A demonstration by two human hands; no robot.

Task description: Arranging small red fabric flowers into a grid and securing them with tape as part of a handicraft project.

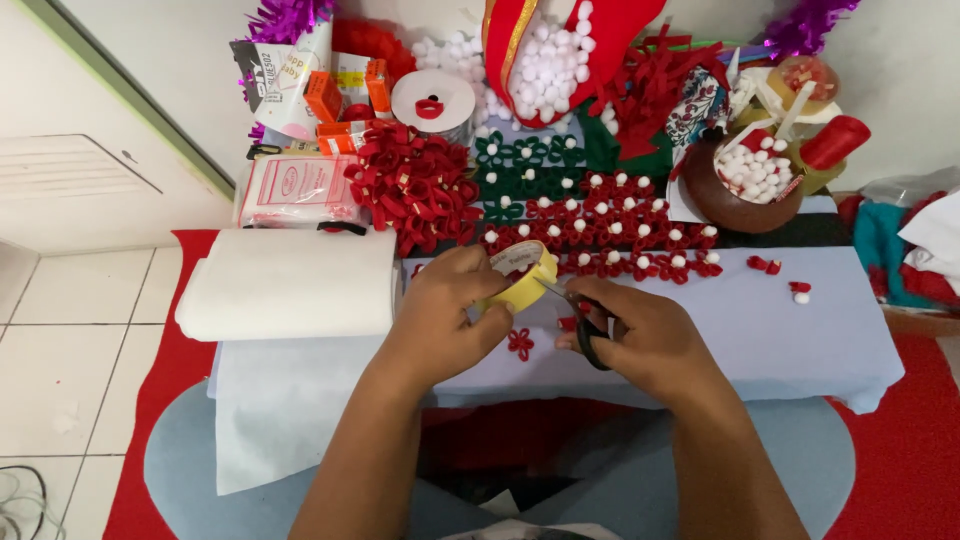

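Observation:
My left hand (440,312) grips a yellow roll of tape (522,276) and holds it just above the low table (800,335), which is covered in pale blue cloth. My right hand (640,335) holds black-handled scissors (588,330), whose blades point up and left at the roll. Below the roll, between my hands, a small red felt flower (520,343) lies on the cloth. Rows of red felt flowers with white pompom centres (610,235) lie just beyond my hands.
A white roll of foam or fabric (290,285) lies at the table's left. Behind are a heap of red felt loops (415,190), green flowers (525,165), a brown bowl of white pompoms (745,185), orange boxes (325,97) and a plastic packet (298,190). Red mat and white tiles lie below.

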